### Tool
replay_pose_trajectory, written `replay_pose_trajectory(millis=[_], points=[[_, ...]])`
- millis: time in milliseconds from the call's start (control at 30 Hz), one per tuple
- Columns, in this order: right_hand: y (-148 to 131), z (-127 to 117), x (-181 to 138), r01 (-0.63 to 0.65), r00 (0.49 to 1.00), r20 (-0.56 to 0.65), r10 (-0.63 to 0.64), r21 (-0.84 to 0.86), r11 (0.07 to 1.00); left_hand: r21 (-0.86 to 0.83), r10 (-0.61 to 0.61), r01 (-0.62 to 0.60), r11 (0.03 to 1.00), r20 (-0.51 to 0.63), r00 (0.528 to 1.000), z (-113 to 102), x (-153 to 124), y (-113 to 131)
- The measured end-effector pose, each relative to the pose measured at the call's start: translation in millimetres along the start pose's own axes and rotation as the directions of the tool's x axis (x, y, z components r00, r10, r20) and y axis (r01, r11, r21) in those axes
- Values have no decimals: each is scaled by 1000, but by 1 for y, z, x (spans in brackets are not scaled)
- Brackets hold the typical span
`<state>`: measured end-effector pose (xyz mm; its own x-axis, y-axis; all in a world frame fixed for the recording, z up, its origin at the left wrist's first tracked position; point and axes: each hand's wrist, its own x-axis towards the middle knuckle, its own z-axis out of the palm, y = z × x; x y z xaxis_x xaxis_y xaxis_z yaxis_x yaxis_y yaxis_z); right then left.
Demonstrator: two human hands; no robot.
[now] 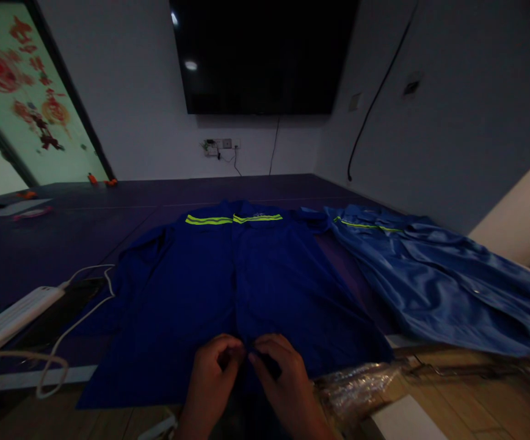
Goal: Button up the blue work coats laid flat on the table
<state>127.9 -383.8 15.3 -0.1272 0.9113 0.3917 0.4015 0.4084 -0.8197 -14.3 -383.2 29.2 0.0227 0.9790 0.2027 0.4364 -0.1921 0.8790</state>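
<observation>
A dark blue work jacket (210, 287) with yellow-green reflective stripes lies spread flat on a dark table (63, 238), front side up. My left hand (212, 370) and my right hand (278, 373) are side by side at the jacket's near hem. Both pinch the cloth at the front opening, fingers curled and nearly touching each other. Whether a button or fastener is between the fingers is too dark to tell.
A second, lighter blue jacket (434, 275) lies on the right. A white power strip (13, 315) with white cables sits at left. Crinkled clear plastic (361, 382) lies near my right hand. A dark screen (260, 55) hangs on the far wall.
</observation>
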Motion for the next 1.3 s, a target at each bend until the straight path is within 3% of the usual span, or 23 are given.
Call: replay_pose_trajectory(millis=[133, 367, 533, 633, 900, 1300], points=[[-3, -1, -1, -3, 1000, 27, 2, 39, 999, -50, -74, 74, 996, 2, 997, 2, -1, -5], [-4, -4, 1, -35, 997, 71, 27, 112, 993, -116, -45, 43, 992, -21, 999, 5, -2, -8], [-1, -8, 1, -86, 995, 58, 76, 200, 976, -220, -114, 115, 969, 15, 993, 3, -1, -12], [-2, -9, 6, -90, 990, 123, 65, 213, 973, -267, -122, 130, 955, 45, 992, 2, 0, -14], [1, 1, 14, -75, 995, 70, 68, 95, 993, -147, -65, 75, 986, 72, 995, -2, 1, -6], [4, 5, 10, -1, 999, 54, -1, 47, 999, -133, -25, 34, 991, 70, 997, 1, -1, -10]])
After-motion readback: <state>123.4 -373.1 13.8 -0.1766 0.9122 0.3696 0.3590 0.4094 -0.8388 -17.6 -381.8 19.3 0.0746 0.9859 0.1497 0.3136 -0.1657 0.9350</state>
